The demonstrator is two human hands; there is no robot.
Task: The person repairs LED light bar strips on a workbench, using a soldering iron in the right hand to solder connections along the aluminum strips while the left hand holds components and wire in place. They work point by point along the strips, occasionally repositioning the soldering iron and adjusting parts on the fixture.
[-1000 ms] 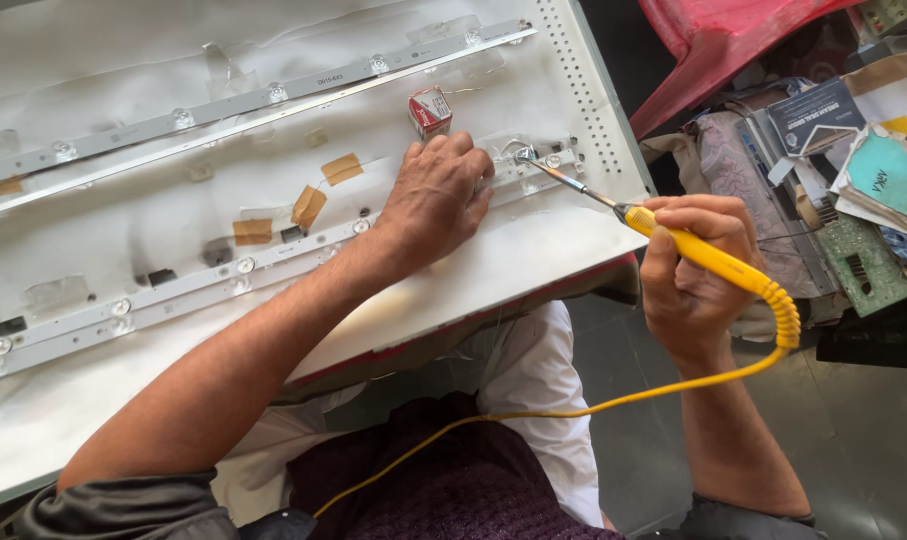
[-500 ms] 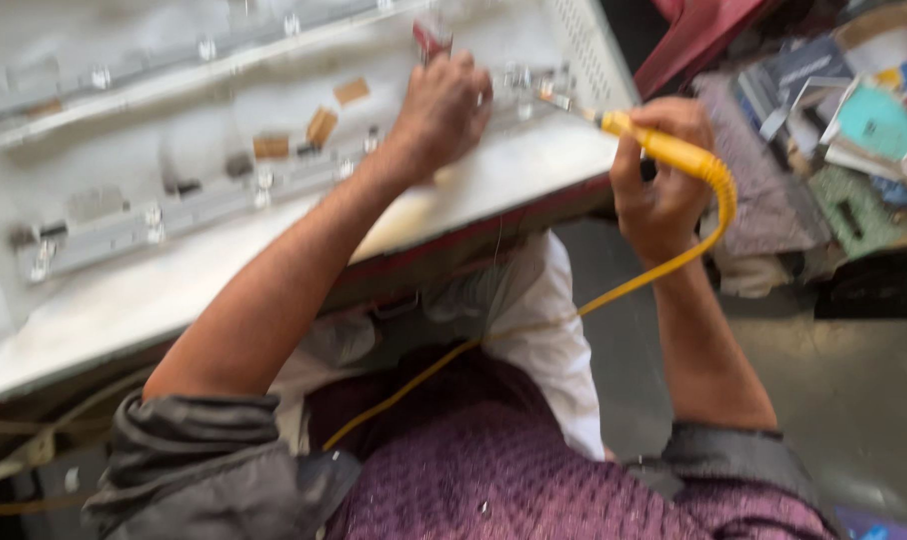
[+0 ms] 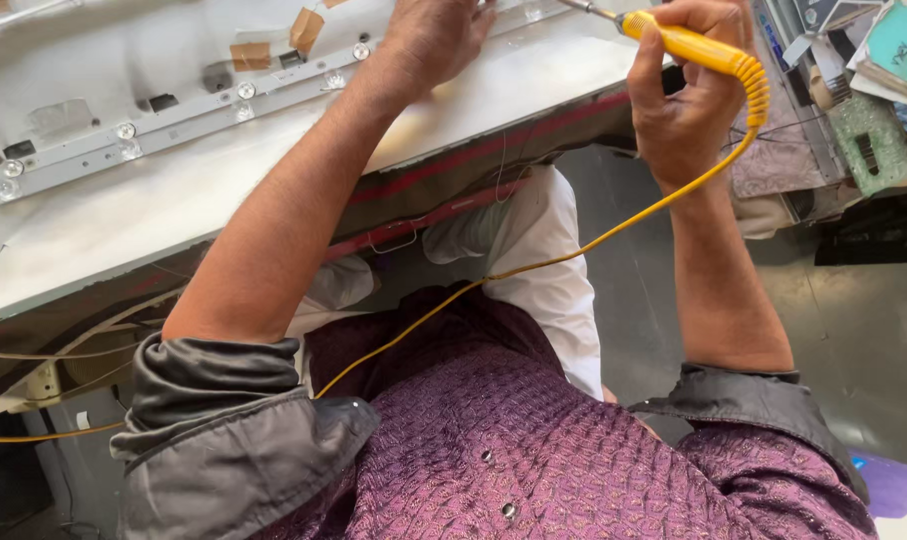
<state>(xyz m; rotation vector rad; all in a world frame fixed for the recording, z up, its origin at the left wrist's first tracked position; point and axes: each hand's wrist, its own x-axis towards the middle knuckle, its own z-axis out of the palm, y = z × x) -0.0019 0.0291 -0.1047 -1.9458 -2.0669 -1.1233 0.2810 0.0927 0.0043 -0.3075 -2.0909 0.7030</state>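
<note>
Small tan rectangular tape labels [image 3: 307, 28] sit on the white panel at the top edge. A teal flat packet [image 3: 904, 42] lies among clutter at the far right.

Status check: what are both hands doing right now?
Left hand flat on white panel. Right hand grips yellow soldering iron. Cord trails across lap; nothing blocking.
</note>
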